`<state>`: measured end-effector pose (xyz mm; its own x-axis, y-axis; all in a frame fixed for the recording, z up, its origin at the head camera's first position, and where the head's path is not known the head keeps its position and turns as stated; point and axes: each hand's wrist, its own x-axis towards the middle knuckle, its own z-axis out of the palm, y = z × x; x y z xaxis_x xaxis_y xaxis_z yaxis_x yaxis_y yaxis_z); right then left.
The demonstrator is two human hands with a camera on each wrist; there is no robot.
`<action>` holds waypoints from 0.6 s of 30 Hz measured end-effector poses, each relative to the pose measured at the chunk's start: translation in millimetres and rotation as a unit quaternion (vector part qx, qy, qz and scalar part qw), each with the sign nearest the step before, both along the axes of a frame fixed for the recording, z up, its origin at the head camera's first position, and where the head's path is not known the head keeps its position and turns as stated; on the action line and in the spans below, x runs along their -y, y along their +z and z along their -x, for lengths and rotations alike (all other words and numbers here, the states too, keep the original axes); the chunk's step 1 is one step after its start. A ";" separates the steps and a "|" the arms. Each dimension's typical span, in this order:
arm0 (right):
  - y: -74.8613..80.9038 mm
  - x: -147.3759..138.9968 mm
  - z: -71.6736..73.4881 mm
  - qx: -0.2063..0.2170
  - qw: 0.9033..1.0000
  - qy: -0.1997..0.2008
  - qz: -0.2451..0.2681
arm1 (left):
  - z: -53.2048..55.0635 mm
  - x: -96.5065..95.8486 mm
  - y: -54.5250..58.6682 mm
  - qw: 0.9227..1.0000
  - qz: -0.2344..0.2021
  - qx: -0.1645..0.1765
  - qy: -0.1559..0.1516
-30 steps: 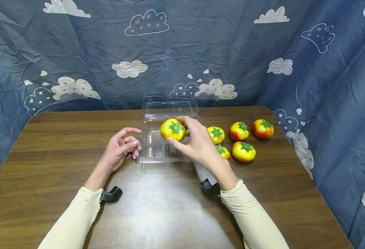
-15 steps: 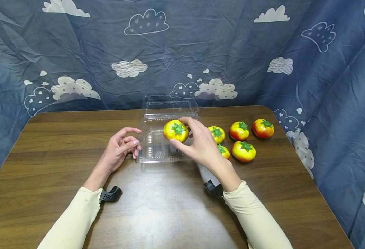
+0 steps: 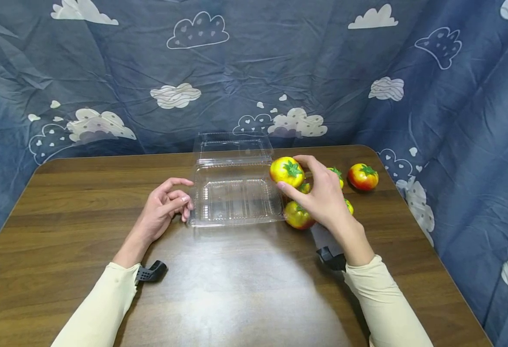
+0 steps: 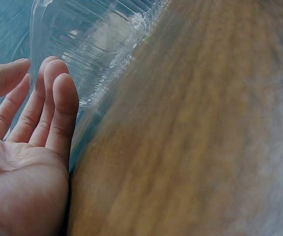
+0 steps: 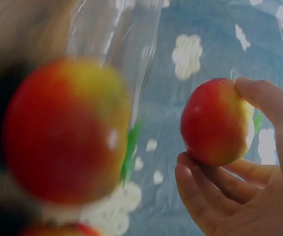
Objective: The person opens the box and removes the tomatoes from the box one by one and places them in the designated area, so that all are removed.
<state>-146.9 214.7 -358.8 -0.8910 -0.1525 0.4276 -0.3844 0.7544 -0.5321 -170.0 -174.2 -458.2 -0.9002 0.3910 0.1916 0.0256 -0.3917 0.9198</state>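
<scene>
My right hand (image 3: 326, 201) pinches a yellow-red tomato (image 3: 286, 172) with a green star-shaped top between thumb and fingers. It is held up over the right rim of a clear plastic clamshell container (image 3: 236, 200), beside other tomatoes. In the right wrist view, the held tomato (image 5: 215, 123) shows its red underside. My left hand (image 3: 162, 209) rests at the container's left side, fingers loosely bent and holding nothing. The left wrist view has those fingertips close to the container wall (image 4: 99, 54).
The container's lid (image 3: 234, 145) stands raised at the back. Right of the container lies a tomato (image 3: 298, 215); another tomato (image 3: 363, 177) lies farther right, and others are partly hidden behind my right hand. A patterned blue curtain (image 3: 219, 72) hangs behind the wooden table (image 3: 84, 193).
My right hand has carried the tomato rightward, from over the container's middle to its right rim. The left hand keeps its place, and the head view has shifted slightly.
</scene>
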 end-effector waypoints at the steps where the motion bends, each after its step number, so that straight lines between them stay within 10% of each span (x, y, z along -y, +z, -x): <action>1: -0.6 -6.9 -0.3 -0.003 1.000 -0.009 -0.001 | 0.1 -0.2 -0.4 1.000 0.000 -0.002 -0.001; 18: 5.7 -115.1 6.3 0.062 0.986 -0.155 0.012 | -1.4 -0.8 -1.7 1.000 0.004 -0.007 0.000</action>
